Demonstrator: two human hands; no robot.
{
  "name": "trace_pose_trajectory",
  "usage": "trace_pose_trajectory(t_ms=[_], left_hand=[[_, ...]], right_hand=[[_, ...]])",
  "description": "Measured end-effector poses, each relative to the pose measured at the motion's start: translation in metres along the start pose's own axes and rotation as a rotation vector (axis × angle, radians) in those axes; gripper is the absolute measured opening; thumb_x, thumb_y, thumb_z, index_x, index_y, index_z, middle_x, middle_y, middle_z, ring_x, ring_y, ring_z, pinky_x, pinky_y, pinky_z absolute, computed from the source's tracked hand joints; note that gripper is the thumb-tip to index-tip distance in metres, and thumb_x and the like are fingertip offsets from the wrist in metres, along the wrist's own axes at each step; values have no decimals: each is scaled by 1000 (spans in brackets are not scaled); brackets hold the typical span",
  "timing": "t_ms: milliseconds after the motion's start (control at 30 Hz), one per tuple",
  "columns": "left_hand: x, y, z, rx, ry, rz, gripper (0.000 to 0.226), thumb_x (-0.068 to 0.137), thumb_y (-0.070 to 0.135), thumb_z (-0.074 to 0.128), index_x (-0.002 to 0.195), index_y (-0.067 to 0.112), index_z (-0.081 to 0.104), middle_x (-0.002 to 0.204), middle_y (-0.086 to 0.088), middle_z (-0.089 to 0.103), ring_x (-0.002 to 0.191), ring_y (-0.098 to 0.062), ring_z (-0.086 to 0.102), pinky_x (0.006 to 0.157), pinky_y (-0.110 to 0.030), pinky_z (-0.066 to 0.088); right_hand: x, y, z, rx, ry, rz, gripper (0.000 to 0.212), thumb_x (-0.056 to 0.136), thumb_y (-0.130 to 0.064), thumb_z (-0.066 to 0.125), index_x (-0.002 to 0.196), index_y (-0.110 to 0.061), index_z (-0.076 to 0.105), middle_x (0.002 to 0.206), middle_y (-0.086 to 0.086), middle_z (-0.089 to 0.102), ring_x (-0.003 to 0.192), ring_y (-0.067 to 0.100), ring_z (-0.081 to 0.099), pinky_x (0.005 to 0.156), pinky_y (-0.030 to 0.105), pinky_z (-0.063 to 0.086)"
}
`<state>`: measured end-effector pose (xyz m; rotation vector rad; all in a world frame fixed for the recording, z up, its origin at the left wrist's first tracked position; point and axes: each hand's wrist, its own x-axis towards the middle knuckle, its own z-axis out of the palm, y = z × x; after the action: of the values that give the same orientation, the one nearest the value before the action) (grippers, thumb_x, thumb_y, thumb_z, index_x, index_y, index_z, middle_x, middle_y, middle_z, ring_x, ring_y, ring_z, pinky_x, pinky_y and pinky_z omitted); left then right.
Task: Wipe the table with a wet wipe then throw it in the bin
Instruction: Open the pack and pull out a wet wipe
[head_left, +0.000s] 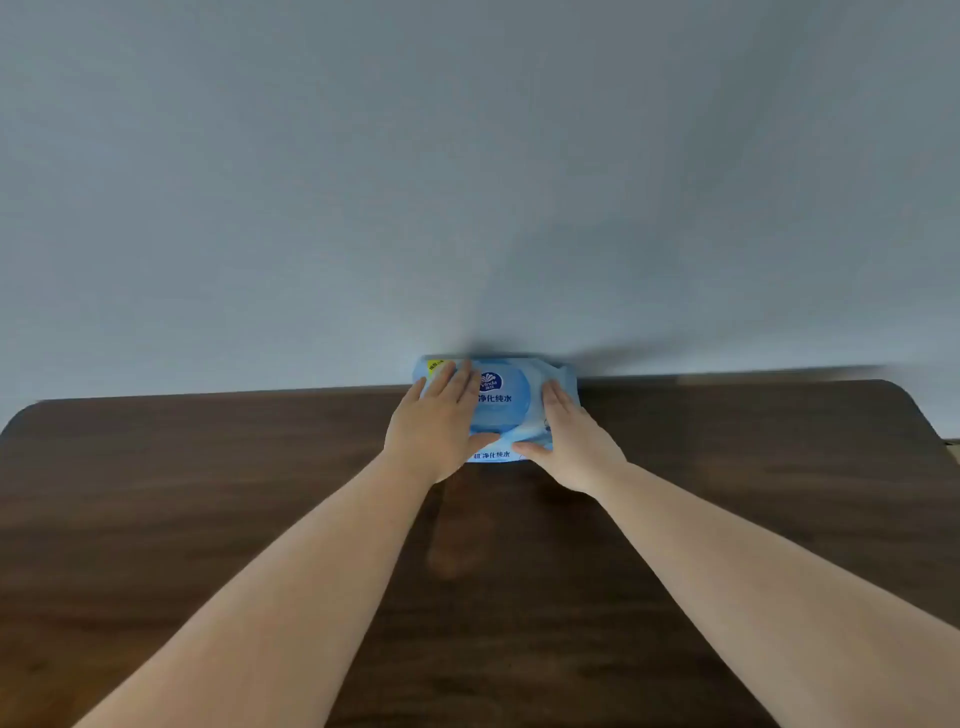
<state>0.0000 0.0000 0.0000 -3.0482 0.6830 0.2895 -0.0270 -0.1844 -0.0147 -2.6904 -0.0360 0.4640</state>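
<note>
1. A person is reaching both bare arms across a dark wood surface (208, 493) toward a blue wet-wipe pack (506, 402) that is lying at the far edge, against a pale grey wall (467, 156); no loose wipe is showing yet, and no bin is in view.

2. The left hand (439, 428) is lying flat over the left end of the pack, its fingers (457, 382) stretched out and unclenched, pressing down rather than gripping; the thumb is resting along the near edge of the round lid.

3. The right hand (566, 441) is cupping the right end, its fingers (553, 397) extended and loose along the pack's side, its thumb pointing left across the near edge; it is bracing the pack, not closing around it.

4. The pack's long axis is running left to right, parallel to the wall, so the two hands are bracketing it end to end; the flip lid (501, 400) is sitting in the gap between them, and it appears closed.

5. Both hands are about equally near the lid; the two thumbs are almost meeting at its near rim, so either one is placed to be lifting it while the other hand is holding the pack steady.

6. The task is looking barely begun; the wiping and the binning are both still to come.
</note>
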Motion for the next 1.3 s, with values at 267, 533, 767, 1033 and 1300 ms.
trace_pose_trajectory(t_ms=[267, 533, 767, 1033, 1300], left_hand=[[13, -8, -1, -47, -24, 30, 73, 95, 55, 32, 150, 12, 13, 159, -3, 13, 147, -18, 7, 116, -32, 14], [29, -5, -20, -309, 211, -125, 48, 94, 51, 39, 111, 8, 54, 107, -7, 60, 96, -30, 59, 70, -35, 44], [21, 8, -21, -373, 247, -438, 45, 94, 52, 42, 64, 18, 36, 60, 4, 44, 63, -23, 49, 51, -29, 31], [27, 28, -7, -215, 285, -268, 52, 79, 57, 59, 112, 16, 55, 110, 2, 60, 104, -20, 53, 81, -32, 39], [19, 9, -26, -769, 318, -399, 12, 88, 19, 56, 77, 16, 51, 79, 2, 56, 75, -20, 50, 67, -26, 35]], right_hand=[[8, 3, 11, -18, 8, 3, 89, 92, -49, 51, 152, -15, -4, 162, 3, 7, 147, 22, 16, 119, 40, 16], [11, 8, 17, -129, -14, -26, 89, 94, -48, 46, 151, -11, -12, 162, 6, -3, 149, 19, 5, 120, 37, 7], [12, 10, 15, -132, -50, -37, 90, 94, -48, 47, 151, -11, -13, 162, 6, -3, 149, 18, 6, 120, 36, 7], [11, 7, -4, -106, -149, -38, 92, 92, -50, 49, 151, -14, -12, 162, 4, 4, 146, 23, 19, 117, 39, 21], [14, 1, -50, -258, 118, -175, 27, 95, -34, 41, 91, -15, 59, 85, 2, 61, 81, 27, 62, 61, 33, 47]])
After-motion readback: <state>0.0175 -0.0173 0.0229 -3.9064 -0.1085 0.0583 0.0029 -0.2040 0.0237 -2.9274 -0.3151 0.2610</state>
